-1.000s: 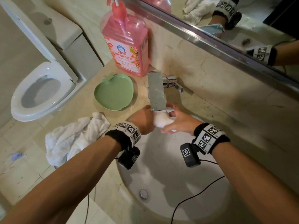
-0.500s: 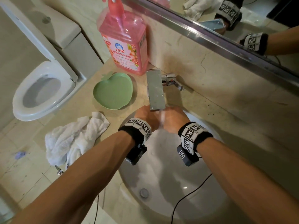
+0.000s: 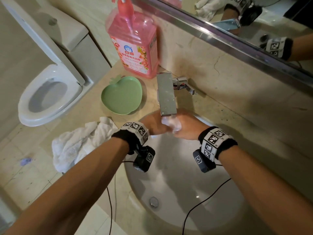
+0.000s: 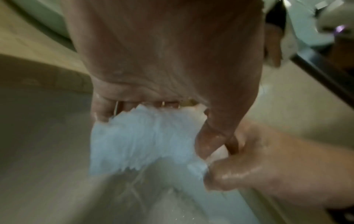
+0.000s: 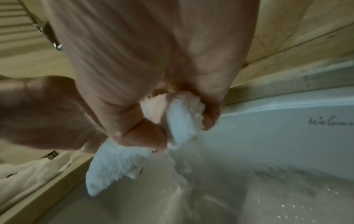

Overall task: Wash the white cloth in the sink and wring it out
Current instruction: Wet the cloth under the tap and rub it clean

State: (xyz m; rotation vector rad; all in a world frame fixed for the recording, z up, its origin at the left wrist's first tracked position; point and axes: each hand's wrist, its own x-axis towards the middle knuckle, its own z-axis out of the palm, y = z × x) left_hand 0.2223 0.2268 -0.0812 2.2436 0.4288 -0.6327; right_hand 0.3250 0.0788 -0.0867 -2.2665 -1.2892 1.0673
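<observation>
L grip [image 3: 153,123] + R grip [image 3: 188,128] clenched on white cloth [image 3: 170,124] | under faucet [image 3: 166,94] | above sink [image 3: 169,184] back rim

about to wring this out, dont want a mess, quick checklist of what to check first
1. Both hands grip the small white cloth: left hand and right hand ok.
2. Cloth over the white round sink basin: ok.
3. Cloth wet: ok, water runs off it.
4. Square chrome tap shut off: cannot tell.
5. Drain clear: ok.
6. Black wrist cables out of the basin: not ok.
</observation>
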